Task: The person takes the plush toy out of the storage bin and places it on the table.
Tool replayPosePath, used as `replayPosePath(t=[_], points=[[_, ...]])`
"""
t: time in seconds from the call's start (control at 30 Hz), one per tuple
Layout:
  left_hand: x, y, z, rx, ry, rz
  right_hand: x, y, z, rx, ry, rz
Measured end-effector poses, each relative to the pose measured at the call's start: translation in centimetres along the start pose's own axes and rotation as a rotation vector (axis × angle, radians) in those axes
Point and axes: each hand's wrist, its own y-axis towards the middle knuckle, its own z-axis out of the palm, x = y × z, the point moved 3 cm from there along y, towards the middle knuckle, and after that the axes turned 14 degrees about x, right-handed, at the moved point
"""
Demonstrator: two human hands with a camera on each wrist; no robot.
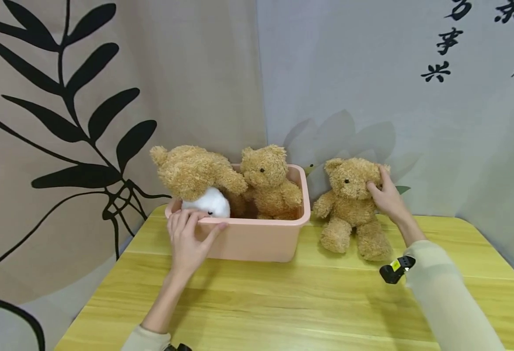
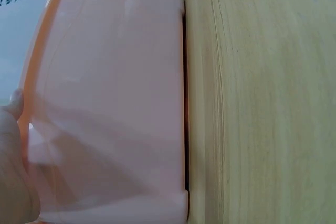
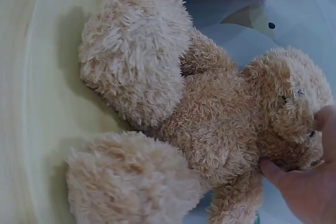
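So the right hand (image 1: pixel 388 195) is pinching the right bear (image 1: pixel 351 209) by the side of its head, thumb pressing on the face. That bear is leaning back upright just right of the bin (image 1: pixel 252 241), at the back of the table (image 1: pixel 283 302). Can't tell how much weight its feet are taking. The left hand (image 1: pixel 188 239) is gripping the bin's front rim, fingers going over the lip, thumb pressing outside.

My worry is that head hold. If the bear's getting lifted like that, all its weight is hanging off one fluffy patch, so a slipping thumb could mean it's flopping sideways or sliding toward the back edge. No hand is supporting the body or legs.

The bin's looking sketchy too. The left bear (image 1: pixel 187 170) is slumping over the white plush (image 1: pixel 210 202), with a bit poking past the left end. If the left hand is yanking the rim, it could be tumbling out. The middle bear (image 1: pixel 266 173) is sitting more upright near the right end, so a swinging right bear could be knocking it over.
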Motion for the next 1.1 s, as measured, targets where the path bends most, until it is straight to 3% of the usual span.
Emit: replayPosePath(t=[0.3, 0.7, 1.1], points=[[0.0, -0.1, 0.0, 0.01, -0.002, -0.003, 0.6, -0.2, -0.5, -0.058, -0.009, 0.006], [0.0, -0.1, -0.1, 0.001, -0.001, -0.004, 2.5, -0.7, -1.9, -0.289, 0.097, -0.07], [0.1, -0.1, 0.0, 0.006, -0.003, -0.006, 6.4, -0.1, -1.2, -0.322, 0.081, -0.165]])
